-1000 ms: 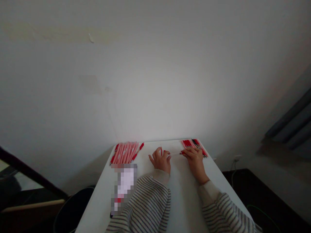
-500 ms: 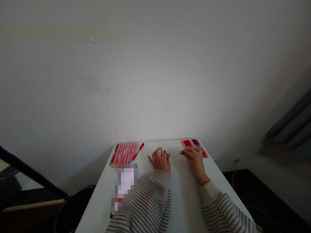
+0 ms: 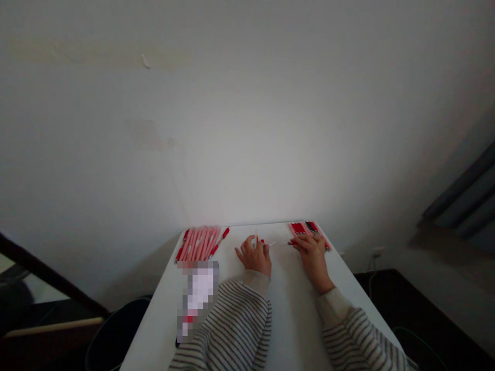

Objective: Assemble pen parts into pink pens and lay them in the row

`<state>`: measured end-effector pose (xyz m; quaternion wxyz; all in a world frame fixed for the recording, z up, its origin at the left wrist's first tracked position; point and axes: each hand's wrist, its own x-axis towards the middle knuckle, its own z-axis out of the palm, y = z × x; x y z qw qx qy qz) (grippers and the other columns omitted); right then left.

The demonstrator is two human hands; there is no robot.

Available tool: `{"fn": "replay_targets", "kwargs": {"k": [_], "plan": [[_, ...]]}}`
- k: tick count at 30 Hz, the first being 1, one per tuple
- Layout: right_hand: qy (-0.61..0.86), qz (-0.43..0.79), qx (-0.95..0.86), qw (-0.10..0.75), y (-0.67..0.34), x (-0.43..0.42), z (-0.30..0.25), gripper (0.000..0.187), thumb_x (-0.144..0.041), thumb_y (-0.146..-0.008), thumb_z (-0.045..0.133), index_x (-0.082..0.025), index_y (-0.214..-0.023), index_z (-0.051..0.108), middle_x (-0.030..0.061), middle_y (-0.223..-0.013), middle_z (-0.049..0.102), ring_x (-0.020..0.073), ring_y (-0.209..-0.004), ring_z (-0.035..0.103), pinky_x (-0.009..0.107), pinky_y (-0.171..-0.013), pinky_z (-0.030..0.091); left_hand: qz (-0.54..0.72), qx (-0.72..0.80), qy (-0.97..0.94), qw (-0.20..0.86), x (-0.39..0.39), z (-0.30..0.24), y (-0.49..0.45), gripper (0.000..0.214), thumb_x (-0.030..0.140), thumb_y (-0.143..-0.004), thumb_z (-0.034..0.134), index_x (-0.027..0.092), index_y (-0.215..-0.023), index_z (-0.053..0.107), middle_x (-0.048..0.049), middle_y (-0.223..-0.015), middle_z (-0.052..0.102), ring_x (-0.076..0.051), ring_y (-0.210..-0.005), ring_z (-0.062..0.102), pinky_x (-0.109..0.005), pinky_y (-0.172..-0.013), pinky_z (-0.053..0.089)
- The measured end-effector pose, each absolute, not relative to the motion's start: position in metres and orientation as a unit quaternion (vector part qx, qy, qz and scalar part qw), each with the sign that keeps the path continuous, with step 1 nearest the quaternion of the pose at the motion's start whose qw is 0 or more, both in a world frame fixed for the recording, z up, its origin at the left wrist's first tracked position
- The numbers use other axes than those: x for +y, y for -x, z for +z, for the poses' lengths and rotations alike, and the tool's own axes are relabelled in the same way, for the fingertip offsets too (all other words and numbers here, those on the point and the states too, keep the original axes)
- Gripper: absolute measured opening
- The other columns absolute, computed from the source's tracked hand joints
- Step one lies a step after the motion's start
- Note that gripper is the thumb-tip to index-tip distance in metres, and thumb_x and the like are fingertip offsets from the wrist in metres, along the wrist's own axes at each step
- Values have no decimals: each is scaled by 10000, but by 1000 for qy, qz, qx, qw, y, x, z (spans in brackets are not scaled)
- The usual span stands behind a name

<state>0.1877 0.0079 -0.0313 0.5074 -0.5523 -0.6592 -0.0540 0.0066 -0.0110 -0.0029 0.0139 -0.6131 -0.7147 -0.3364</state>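
Note:
My left hand rests near the far middle of the white table, fingers curled on a thin pen part with a red end. My right hand lies just right of it, fingertips pinched on a small red piece beside a pile of red and black pen parts at the far right corner. A row of red pens lies at the far left corner. Both sleeves are striped.
A blurred flat package lies on the table's left side. A dark bin stands on the floor to the left. A bare wall rises right behind the table. A wall socket with a cable is at the right.
The clear tube that bridged both hands is now only at my left hand. My right hand has drawn back slightly toward the right pile. The hands barely shifted otherwise.

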Motion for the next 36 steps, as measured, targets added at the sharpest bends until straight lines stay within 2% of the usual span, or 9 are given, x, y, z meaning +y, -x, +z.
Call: {"fn": "replay_targets", "kwargs": {"k": [4,10,27,36], "plan": [[555,-59,-646,520,-190,10,-35,256,-376,-883,518,-258,-838,740,64,-934,683,246,-968,443,432,-865,363,-341,-716,609,-3,-10,-2,-12,128,328,-782,602,270,-853,692,-35,-1286,531,-243,-1210,442,-592,-1101,224],[566,-44,-636,523,-197,14,-41,259,-368,-886,506,-244,-877,734,75,-955,678,255,-990,462,451,-868,351,-317,-725,611,1,-4,2,-23,115,293,-748,612,235,-839,653,-40,-1287,526,-245,-1230,422,-610,-1117,174],[573,-55,-639,511,-199,13,-35,234,-362,-878,532,-257,-872,742,59,-933,691,252,-956,442,417,-844,351,-230,-752,617,-17,11,3,-42,346,258,-726,519,182,-1047,624,-113,-1389,447,-286,-1300,320,-685,-1102,60],[563,-48,-633,529,-197,14,-34,254,-372,-881,523,-246,-857,743,68,-919,692,253,-941,434,421,-833,361,-232,-752,616,-13,11,2,-41,348,274,-724,523,184,-1043,628,-119,-1385,448,-291,-1291,332,-678,-1103,85]]}}
